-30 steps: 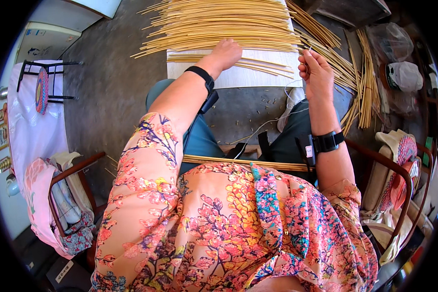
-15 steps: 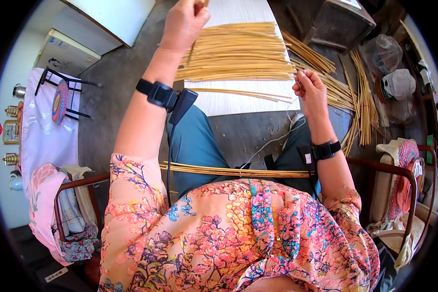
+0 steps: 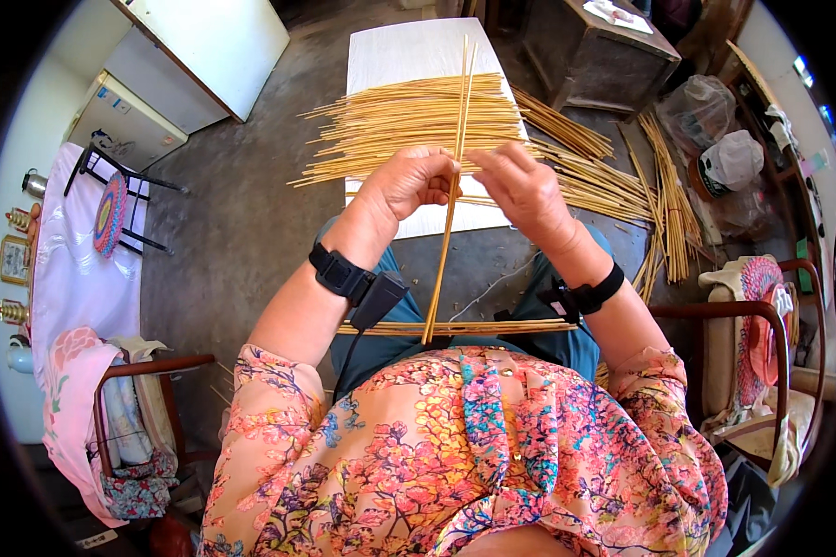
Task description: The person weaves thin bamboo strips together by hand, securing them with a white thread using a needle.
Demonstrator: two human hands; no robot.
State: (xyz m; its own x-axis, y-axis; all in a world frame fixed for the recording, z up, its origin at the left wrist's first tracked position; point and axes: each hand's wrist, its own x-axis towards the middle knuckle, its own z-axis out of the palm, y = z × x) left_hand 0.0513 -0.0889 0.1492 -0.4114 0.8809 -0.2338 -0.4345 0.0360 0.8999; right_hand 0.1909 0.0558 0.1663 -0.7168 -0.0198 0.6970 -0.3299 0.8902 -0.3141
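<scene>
My left hand [image 3: 416, 181] is closed on long, thin straw-coloured stalks [image 3: 439, 278], which run lengthwise away from me over my lap. Just right of it, my right hand [image 3: 515, 190] has its fingers bent and drawn together at the stalks; what they hold is hidden. Beyond both hands, a wide layer of similar stalks [image 3: 381, 121] lies on a white board [image 3: 418, 46]. More stalks [image 3: 441, 327] rest crosswise on my lap beneath my wrists, and a pale cord [image 3: 492, 288] hangs between my legs.
Stalk bundles [image 3: 669, 213] lie right of the board, near a dark wooden cabinet [image 3: 594, 65] and plastic bags [image 3: 743, 162]. Wooden-armed chairs [image 3: 158, 366] [image 3: 773, 334] flank me. At left are a black folding stool [image 3: 111, 209] and a plastic-covered surface [image 3: 74, 288].
My left hand has come back from the far end toward me, now with long stalks in it. My right hand has moved left to meet it.
</scene>
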